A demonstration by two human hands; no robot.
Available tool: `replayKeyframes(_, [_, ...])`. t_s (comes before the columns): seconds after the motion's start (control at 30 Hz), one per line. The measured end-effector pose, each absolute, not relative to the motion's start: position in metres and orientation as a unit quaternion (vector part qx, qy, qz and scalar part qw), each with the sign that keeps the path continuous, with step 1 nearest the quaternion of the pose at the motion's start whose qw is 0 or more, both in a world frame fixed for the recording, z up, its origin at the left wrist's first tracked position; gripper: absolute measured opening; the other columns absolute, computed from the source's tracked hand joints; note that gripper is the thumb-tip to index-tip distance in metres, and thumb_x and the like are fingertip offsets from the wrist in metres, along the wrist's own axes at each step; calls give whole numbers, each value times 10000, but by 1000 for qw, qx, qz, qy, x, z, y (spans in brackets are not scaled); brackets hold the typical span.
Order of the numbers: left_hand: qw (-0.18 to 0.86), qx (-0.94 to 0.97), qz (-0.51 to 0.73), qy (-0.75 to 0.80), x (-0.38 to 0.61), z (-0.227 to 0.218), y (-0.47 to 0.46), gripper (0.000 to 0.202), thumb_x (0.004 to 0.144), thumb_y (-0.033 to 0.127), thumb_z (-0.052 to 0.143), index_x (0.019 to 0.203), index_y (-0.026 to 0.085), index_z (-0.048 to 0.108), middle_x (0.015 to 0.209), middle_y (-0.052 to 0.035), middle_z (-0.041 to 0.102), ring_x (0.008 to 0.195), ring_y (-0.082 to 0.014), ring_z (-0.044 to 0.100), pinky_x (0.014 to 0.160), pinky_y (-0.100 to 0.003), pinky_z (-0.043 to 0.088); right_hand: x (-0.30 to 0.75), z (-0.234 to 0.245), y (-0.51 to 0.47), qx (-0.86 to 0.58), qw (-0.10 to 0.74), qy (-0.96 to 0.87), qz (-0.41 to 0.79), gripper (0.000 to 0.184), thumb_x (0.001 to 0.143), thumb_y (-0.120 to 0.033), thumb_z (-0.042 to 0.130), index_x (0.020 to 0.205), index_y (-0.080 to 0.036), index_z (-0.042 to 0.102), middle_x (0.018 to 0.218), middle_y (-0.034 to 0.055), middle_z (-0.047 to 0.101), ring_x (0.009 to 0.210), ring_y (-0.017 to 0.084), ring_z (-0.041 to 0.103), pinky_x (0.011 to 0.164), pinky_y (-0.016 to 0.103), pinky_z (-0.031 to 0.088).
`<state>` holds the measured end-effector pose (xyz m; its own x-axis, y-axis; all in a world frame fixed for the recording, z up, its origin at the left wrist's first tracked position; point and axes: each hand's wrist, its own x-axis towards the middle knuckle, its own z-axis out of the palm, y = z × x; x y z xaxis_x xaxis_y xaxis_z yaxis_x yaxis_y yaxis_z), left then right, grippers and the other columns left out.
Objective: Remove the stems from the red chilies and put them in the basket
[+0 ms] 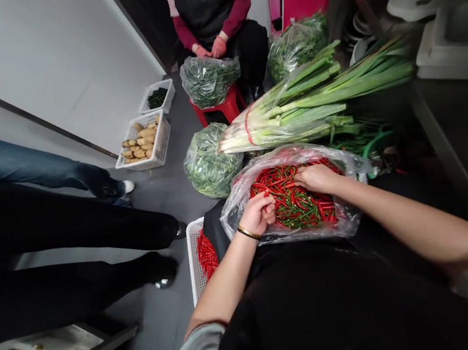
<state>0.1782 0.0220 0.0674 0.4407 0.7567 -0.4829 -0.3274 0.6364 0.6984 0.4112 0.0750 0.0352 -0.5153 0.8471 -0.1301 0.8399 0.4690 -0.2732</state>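
Observation:
A clear plastic bag [238, 198] lies open on my lap, filled with red chili peppers [296, 203] that have green stems. Over the bag's left side, my left hand [259, 214] is closed, with a bit of red chili showing at its fingertips. My right hand [318, 178] reaches in from the right, its fingers closed around a red chili on top of the pile. How many chilies either hand has cannot be made out. Left of my lap stands a white basket [193, 260] with loose red chilies [207, 253] in it, partly hidden by my left forearm.
Beyond the bag lie long leeks [286, 111] and bagged greens [213, 160]. A gloved co-worker [210, 16] sits behind a bag of greens [212, 79] on a red stool [236, 102]. Baskets of pale brown roots [141, 140] and dark greens [157, 97] line the wall. People's legs [65, 223] are at left.

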Motion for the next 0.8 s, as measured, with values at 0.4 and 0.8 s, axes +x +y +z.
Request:
replayKeyframes(0.4, [844, 269, 245, 394, 206, 53, 1, 430, 632, 461, 772, 734, 155, 489, 448, 120, 265, 357, -2, 168, 358, -151, 94, 391, 69, -17, -331, 216, -853, 340, 344, 961, -358, 393, 842, -194, 671, 761, 65, 648, 695, 147, 588, 644, 249, 434])
replayKeyframes(0.8, [831, 254, 345, 355, 168, 53, 9, 377, 686, 429, 726, 655, 117, 515, 731, -73, 625, 642, -138, 612, 552, -233, 476, 378, 56, 77, -498, -29, -856, 132, 387, 935, -408, 427, 1188, -194, 627, 1141, 141, 619, 912, 231, 635, 697, 293, 457])
